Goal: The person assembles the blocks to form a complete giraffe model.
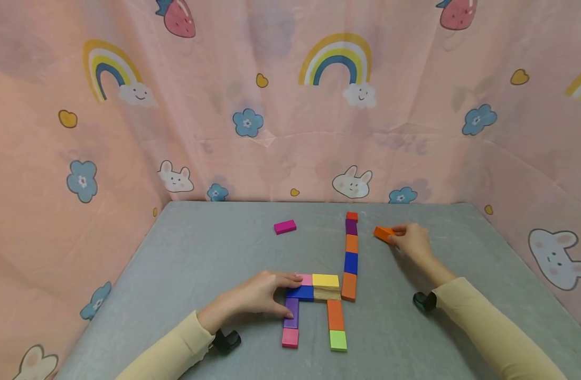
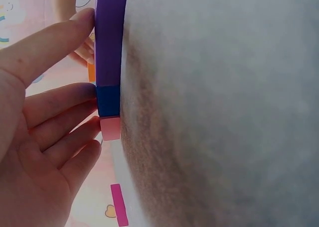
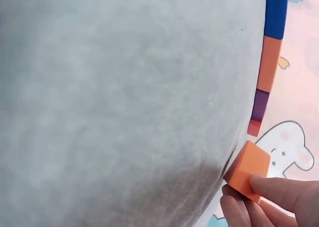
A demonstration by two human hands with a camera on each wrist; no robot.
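At the right, my right hand (image 1: 412, 240) pinches an orange block (image 1: 383, 234) between thumb and fingers. The same orange block (image 3: 250, 168) appears tilted in the right wrist view. My left hand (image 1: 257, 294) rests along the left side of a block figure, fingers spread and not wrapped round anything. Its thumb is at a purple block (image 2: 109, 38), and its fingertips are at a blue block (image 2: 108, 101) and a pink block (image 2: 110, 129). Beside these lie a yellow block (image 1: 325, 281) and a wood-coloured block (image 1: 326, 293).
A column of several blocks, including a blue one (image 1: 350, 263), runs up from the figure's right side. Below are a lower pink block (image 1: 290, 338) and a green block (image 1: 338, 341). A magenta block (image 1: 284, 227) lies apart on the grey table (image 1: 200, 248), before a pink curtain (image 1: 281, 158).
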